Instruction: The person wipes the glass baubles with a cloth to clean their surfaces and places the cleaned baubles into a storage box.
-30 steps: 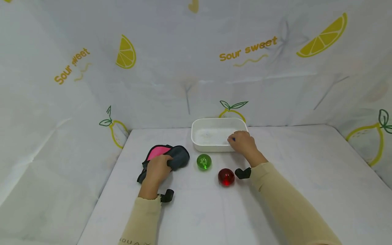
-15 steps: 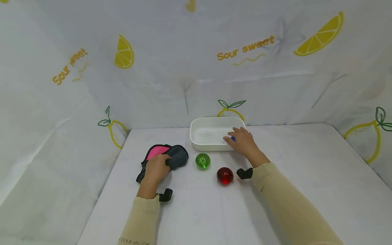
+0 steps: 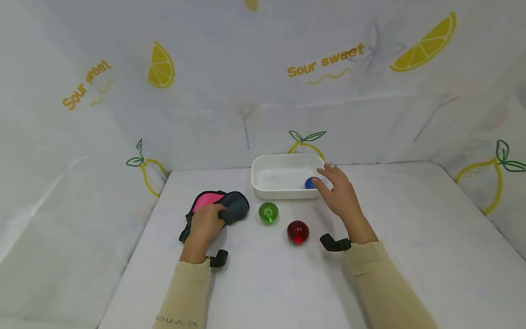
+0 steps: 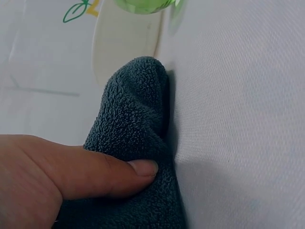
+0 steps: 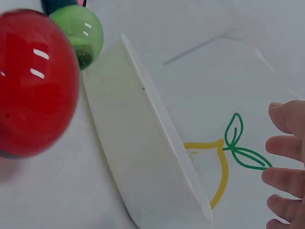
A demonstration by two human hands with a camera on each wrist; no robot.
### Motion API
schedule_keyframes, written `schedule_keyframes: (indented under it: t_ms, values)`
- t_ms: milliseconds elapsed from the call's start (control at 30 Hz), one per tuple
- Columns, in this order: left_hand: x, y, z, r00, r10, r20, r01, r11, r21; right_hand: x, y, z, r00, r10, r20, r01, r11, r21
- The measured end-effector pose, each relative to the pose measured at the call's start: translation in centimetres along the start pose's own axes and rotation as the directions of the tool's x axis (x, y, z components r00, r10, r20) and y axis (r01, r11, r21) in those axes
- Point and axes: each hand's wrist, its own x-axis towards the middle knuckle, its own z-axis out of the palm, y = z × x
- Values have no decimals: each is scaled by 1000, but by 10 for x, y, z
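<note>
Gripping a dark grey cloth [image 3: 235, 208] with a pink side, the left hand [image 3: 205, 224] is resting on the white table [image 3: 411, 256], thumb [image 4: 109, 174] pressing into the terry fabric and fingers curled round the bunched part (head view shows the hand covering the near end of the cloth). Cloth is lying on the table left of the green ball [image 3: 269, 213], apart from it.

Right hand [image 3: 341, 194] is hovering with fingers spread and straight, holding nothing, just at the right end of the white tray [image 3: 263, 162]; fingertips [image 5: 286, 143] are showing apart in the right wrist view. Blue ball [image 3: 310, 183] is sitting inside the tray at its right end, just beside the fingertips (cannot tell if a finger is touching it).

Green ball is lying on the table just in front of the tray's near wall. Red ball [image 3: 297, 231] is sitting nearer the person, right of the green one, apart from it and left of the right wrist. Black wrist straps are showing on both arms, beige sleeves [image 3: 382, 278] below them. Lemon-print sheeting [image 3: 328, 68] is hanging behind and to both sides.
</note>
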Motion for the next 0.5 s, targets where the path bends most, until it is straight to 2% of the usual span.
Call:
schedule_keyframes:
  t_ms: [167, 267, 333, 400, 500]
  values:
    - [0, -2, -1, 1000, -5, 10, 5, 1000, -13, -25, -3, 10, 990, -57, -128, 69, 994, 89]
    - [1, -6, 0, 1000, -7, 5, 7, 1000, -30, -35, -2, 16, 992, -36, -123, 51, 991, 121]
    - [1, -8, 0, 1000, -8, 0, 8, 999, -37, -38, -2, 17, 998, -18, -55, 24, 993, 118]
    - [1, -9, 0, 1000, -9, -1, 9, 999, -41, -41, -2, 17, 998, -9, 59, 4, 996, 85]
    - [2, -9, 0, 1000, 2, -2, -2, 999, -46, -43, -4, 14, 969, -4, 245, -7, 999, 46]
